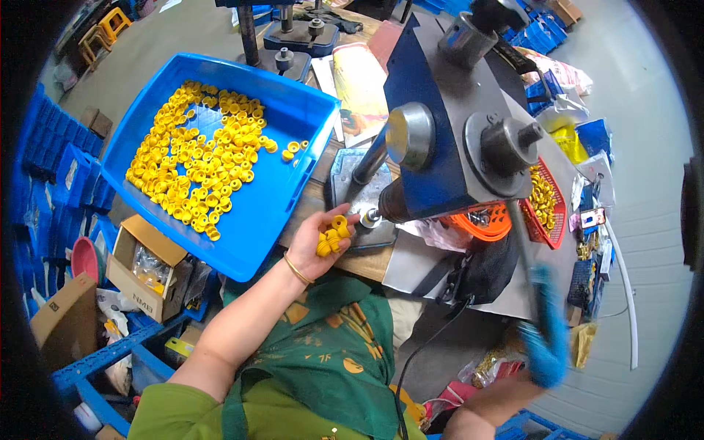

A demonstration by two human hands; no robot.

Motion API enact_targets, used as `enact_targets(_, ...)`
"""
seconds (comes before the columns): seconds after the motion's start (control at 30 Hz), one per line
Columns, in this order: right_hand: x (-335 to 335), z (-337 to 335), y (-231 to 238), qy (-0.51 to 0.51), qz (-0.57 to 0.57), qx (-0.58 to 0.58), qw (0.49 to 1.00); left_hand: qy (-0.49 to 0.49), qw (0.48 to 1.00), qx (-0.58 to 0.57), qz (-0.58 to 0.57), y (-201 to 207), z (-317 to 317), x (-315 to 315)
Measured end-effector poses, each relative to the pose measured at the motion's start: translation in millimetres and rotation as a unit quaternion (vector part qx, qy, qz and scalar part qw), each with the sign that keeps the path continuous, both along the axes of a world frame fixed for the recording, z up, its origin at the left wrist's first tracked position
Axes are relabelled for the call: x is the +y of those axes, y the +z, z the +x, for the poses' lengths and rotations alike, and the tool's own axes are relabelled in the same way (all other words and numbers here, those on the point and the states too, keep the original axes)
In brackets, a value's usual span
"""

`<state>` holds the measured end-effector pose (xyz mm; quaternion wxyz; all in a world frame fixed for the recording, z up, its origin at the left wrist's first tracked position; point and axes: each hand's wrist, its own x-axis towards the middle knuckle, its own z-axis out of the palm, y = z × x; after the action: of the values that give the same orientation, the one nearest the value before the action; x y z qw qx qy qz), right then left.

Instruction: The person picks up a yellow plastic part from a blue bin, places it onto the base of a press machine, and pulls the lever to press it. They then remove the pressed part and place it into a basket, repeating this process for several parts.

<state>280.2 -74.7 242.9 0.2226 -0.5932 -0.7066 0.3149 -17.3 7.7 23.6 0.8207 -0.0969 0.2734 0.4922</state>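
My bare left hand cups several small yellow plastic caps in its palm. Its fingertips reach the metal fixture under the ram of a blue hand press. Something small and yellow sits at that fixture, partly hidden by the fingers. At the lower right, my right hand, in a blue glove and smeared by motion, is closed round the press lever. A large blue tray stands left of the press, with many loose yellow caps spread over its bottom.
Behind the press, an orange basket and a red basket hold small parts. Other press bases stand at the back. An open cardboard box sits left of my arm. A black cable hangs beside my apron.
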Motion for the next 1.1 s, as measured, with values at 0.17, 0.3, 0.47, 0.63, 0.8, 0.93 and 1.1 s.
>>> enact_targets(0.17,25.7,-18.6,-25.9,0.032,0.01,0.032,0.999,-0.021,1.0,-0.005,0.008,-2.4,-10.6,-4.5)
enact_targets(0.3,23.8,43.1,17.7,-0.013,0.229,0.192,0.954,-0.048,0.996,-0.043,0.059,-1.0,2.0,-2.3)
enact_targets(0.47,135.0,-92.2,-30.3,-0.192,0.162,0.382,0.889,0.017,1.0,0.019,-0.005,-12.6,-13.3,-11.1)
enact_targets(0.63,118.1,-117.0,-222.1,0.177,0.162,0.017,0.971,-0.03,0.992,0.116,0.046,-6.0,-1.2,0.7)
enact_targets(0.8,118.5,-107.1,-251.2,0.078,0.128,0.039,0.988,-0.095,0.925,0.334,0.154,-18.3,6.2,11.0)
enact_targets(0.93,123.1,-92.4,-217.6,-0.052,0.047,0.136,0.988,-0.034,0.697,0.636,0.329,-20.6,19.5,19.3)
enact_targets(1.1,115.2,-87.7,-211.1,-0.028,0.11,0.113,0.987,-0.081,0.547,0.725,0.411,-12.3,26.1,27.2)
